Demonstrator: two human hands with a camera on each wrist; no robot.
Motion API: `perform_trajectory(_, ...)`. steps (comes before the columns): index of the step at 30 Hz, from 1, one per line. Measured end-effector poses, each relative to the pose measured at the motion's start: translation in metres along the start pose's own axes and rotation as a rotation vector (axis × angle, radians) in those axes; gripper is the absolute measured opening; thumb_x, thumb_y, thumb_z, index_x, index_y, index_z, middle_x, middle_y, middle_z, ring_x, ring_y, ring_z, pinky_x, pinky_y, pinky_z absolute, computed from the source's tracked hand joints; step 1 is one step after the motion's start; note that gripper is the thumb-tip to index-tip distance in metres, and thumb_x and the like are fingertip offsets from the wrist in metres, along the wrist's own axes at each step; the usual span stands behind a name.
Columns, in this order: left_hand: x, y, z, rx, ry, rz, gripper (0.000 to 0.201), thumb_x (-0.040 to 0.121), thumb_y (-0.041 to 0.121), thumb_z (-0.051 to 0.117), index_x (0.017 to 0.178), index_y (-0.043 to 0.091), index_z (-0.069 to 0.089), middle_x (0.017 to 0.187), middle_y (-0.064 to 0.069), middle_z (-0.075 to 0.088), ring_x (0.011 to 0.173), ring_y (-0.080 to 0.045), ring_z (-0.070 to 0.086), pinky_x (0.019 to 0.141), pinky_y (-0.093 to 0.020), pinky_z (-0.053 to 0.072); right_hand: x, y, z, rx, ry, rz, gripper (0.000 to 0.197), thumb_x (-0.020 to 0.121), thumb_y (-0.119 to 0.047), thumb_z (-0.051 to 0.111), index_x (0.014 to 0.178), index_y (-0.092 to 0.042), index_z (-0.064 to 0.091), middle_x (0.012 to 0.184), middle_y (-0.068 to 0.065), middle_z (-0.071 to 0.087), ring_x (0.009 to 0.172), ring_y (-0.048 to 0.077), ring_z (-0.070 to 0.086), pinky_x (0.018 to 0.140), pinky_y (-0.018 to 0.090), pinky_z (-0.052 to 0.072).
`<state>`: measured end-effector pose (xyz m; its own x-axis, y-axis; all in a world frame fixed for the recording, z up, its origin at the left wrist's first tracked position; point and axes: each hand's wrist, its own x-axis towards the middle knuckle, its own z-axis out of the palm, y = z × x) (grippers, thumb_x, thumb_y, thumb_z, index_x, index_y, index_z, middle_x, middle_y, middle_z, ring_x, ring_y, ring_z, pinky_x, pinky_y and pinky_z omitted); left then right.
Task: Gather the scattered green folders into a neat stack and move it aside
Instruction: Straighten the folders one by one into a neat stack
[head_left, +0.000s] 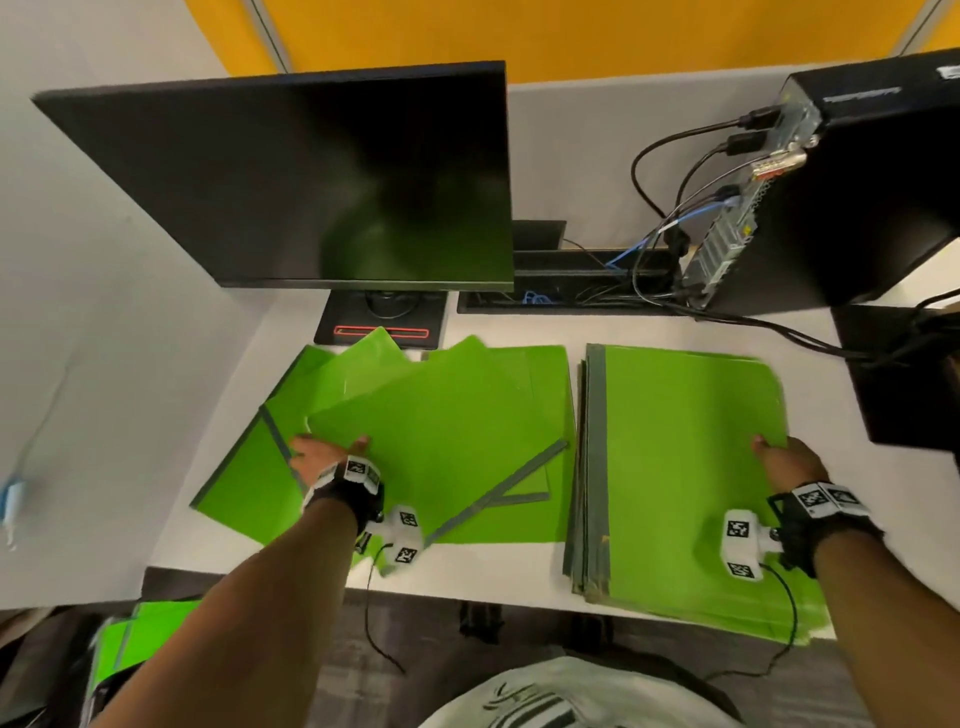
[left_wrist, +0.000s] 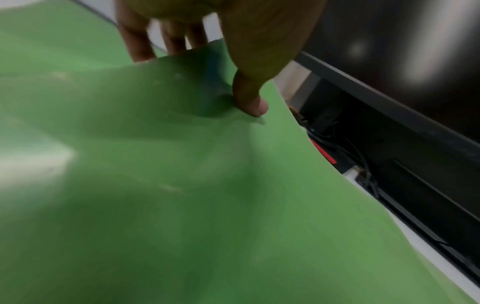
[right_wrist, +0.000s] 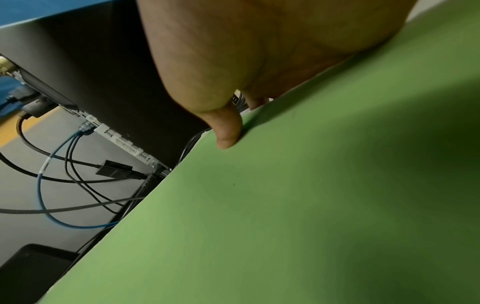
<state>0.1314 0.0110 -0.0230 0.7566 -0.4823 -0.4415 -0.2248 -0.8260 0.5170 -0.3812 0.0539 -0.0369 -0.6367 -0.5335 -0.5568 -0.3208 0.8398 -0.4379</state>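
A white desk (head_left: 498, 577) stands against grey partitions (head_left: 597, 150) under a yellow wall (head_left: 571, 36).

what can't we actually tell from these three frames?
- Folder count in the scattered pile: head view, sheets overlap.
- Left hand fingers: left wrist view, the lifted folder covers their tips; only the thumb's grip shows.
- Right hand fingers: hidden under the neat stack edge in head and right wrist views.
- Green folders on the floor: cut off by the left arm.

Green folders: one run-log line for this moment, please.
phase: gathering | left hand: pinches loose folder | right hand: grips neat stack | scattered folders: unstacked
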Motion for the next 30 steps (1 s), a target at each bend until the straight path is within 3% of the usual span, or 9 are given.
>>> perform_trajectory(3,0.018,0.036,-0.003,-0.115,-0.023,0.238,0.066,0.083,0.010,0.069,0.137,0.012,0.032,0.134,-0.018,0.050,0.120,-0.034,0.052,0.101,-0.042,0.040,-0.005,0.001,0.001,0.009,-0.001,-0.017,0.045,0.095,-0.028,0.051,0.126,0.004,0.054,0.130,0.029,0.053,0.117,0.043,0.052,0.093,0.039,0.040)
perform_trajectory(8,0.025,0.066,0.000,0.106,0.151,0.618,0.077,0.077,0.018,0.074,0.143,0.009,0.035,0.146,-0.016,0.034,0.134,-0.032,0.037,0.114,-0.037,0.031,-0.012,0.001,0.003,0.033,0.020,-0.029,0.042,0.095,-0.026,0.051,0.125,0.003,0.056,0.128,0.028,0.056,0.115,0.042,0.054,0.089,0.036,0.041)
perform_trajectory(11,-0.005,0.041,0.036,0.183,-0.147,0.714,0.069,0.077,0.025,0.075,0.138,0.014,0.046,0.138,-0.018,0.044,0.126,-0.036,0.046,0.107,-0.043,0.039,-0.010,-0.001,0.005,0.036,0.032,-0.031,0.044,0.094,-0.029,0.051,0.126,0.002,0.055,0.132,0.027,0.054,0.120,0.042,0.051,0.096,0.039,0.040)
perform_trajectory(14,-0.046,-0.004,0.069,0.596,-0.366,0.835,0.073,0.078,0.045,0.068,0.143,0.031,0.038,0.155,0.001,0.024,0.142,-0.024,0.028,0.114,-0.042,0.029,-0.007,0.000,0.005,0.027,0.004,-0.025,0.046,0.095,-0.030,0.051,0.128,0.001,0.054,0.134,0.026,0.052,0.122,0.042,0.049,0.100,0.039,0.038)
perform_trajectory(18,-0.077,-0.027,0.070,0.636,-0.224,0.786,0.055,0.078,0.053,0.059,0.130,0.036,0.054,0.155,0.000,0.022,0.142,-0.028,0.024,0.116,-0.044,0.022,-0.002,0.000,0.002,0.033,-0.031,-0.018,0.044,0.096,-0.027,0.050,0.128,0.003,0.054,0.132,0.027,0.054,0.120,0.042,0.051,0.096,0.038,0.040)
perform_trajectory(21,-0.079,-0.008,0.041,0.536,-0.022,0.479,0.054,0.080,0.043,0.063,0.131,0.025,0.056,0.149,-0.010,0.028,0.135,-0.035,0.031,0.113,-0.042,0.026,-0.001,-0.001,0.001,0.041,-0.050,-0.024,0.045,0.096,-0.027,0.050,0.128,0.003,0.053,0.132,0.027,0.053,0.119,0.042,0.051,0.096,0.038,0.040)
perform_trajectory(23,-0.081,0.005,0.020,0.597,-0.086,0.293,0.054,0.088,0.035,0.056,0.137,0.014,0.047,0.148,-0.015,0.034,0.135,-0.034,0.035,0.110,-0.042,0.030,-0.001,-0.002,0.000,0.029,-0.056,-0.015,0.046,0.095,-0.028,0.050,0.130,0.003,0.052,0.133,0.027,0.052,0.120,0.042,0.051,0.096,0.038,0.040)
perform_trajectory(26,-0.101,0.013,-0.003,0.729,-0.217,0.332,0.045,0.093,0.049,0.040,0.122,0.021,0.060,0.134,-0.005,0.055,0.122,-0.023,0.052,0.097,-0.030,0.041,-0.002,-0.003,0.000,0.030,-0.042,-0.008,0.047,0.095,-0.029,0.050,0.130,0.003,0.051,0.134,0.027,0.052,0.121,0.042,0.050,0.097,0.039,0.039)
perform_trajectory(30,-0.114,0.014,-0.005,0.685,-0.356,0.301,0.054,0.097,0.054,0.015,0.142,0.032,0.035,0.154,0.003,0.028,0.143,-0.019,0.026,0.114,-0.034,0.023,-0.005,-0.002,0.003,0.030,-0.017,-0.023,0.046,0.095,-0.028,0.050,0.129,0.003,0.052,0.133,0.028,0.052,0.120,0.043,0.050,0.098,0.040,0.038)
